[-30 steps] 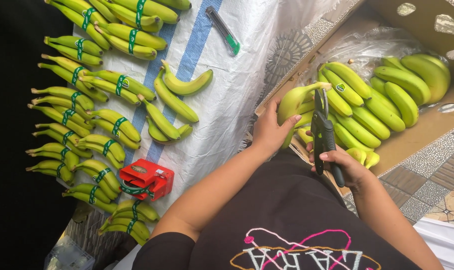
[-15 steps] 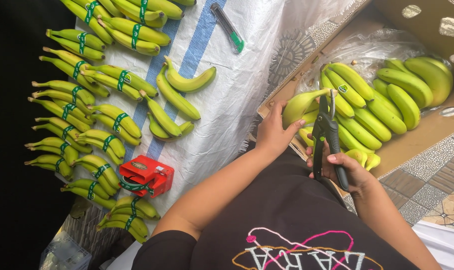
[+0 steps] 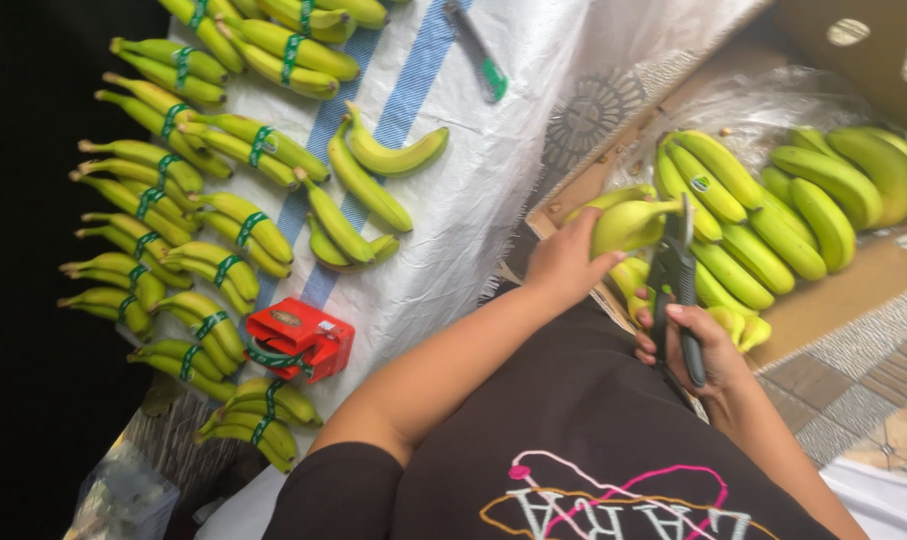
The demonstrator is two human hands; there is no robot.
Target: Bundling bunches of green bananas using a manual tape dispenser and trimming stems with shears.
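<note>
Many banded bunches (image 3: 188,215) already laid in rows on white sheet (image 3: 493,180); few unbanded bananas (image 3: 363,195) beside them. Left hand (image 3: 563,265) fingers wrapped round banana cluster (image 3: 628,222) over box (image 3: 853,290); right hand (image 3: 698,345) fingers closed on cutter (image 3: 676,290) at its stem; box bananas (image 3: 783,195) remain uncut

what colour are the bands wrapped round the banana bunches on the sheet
Green, on the bands around the banana bunches laid on the white sheet; only the head view shows them.

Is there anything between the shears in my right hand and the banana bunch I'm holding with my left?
Nothing visible does. The left hand grips the banana bunch, and the shears in the right hand already reach its stem.
</note>
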